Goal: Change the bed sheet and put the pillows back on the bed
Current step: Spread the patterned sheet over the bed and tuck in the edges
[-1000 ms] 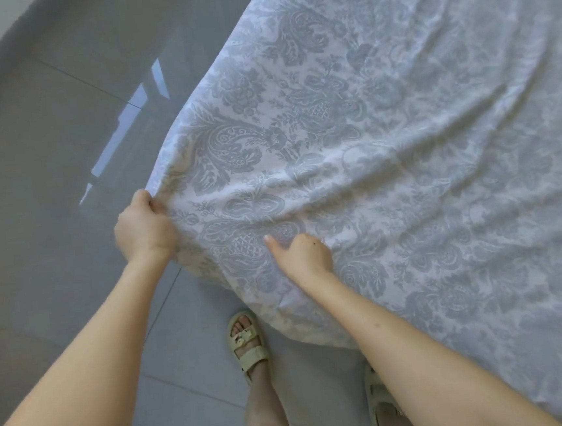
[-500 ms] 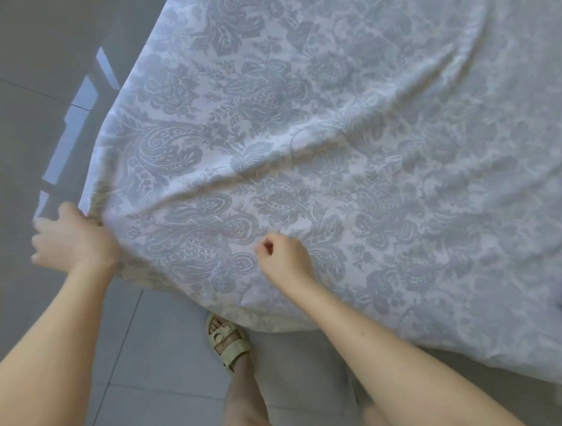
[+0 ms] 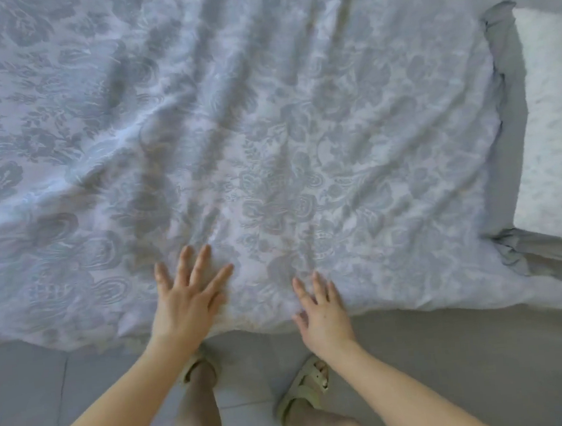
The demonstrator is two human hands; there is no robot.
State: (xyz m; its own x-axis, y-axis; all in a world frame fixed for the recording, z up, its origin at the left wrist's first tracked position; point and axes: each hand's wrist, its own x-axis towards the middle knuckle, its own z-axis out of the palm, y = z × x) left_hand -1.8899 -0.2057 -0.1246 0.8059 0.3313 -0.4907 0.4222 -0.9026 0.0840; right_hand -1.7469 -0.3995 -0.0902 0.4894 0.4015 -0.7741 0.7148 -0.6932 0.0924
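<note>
A pale bed sheet [image 3: 265,129] with a grey floral pattern covers most of the bed and lies in long wrinkles. My left hand [image 3: 187,299] rests flat on the sheet near its front edge, fingers spread. My right hand [image 3: 322,311] lies beside it at the same edge, fingers straight and touching the cloth. At the right, the sheet's grey underside [image 3: 511,124] is folded back, and the bare white mattress [image 3: 553,121] shows there. No pillows are in view.
Grey tiled floor [image 3: 454,350] runs along the front of the bed. My two feet in pale sandals [image 3: 305,385] stand on it close to the bed's edge.
Both hands have let go of the sheet corner they gripped and now lie flat on the cloth. The view has swung right, bringing the uncovered mattress into sight.
</note>
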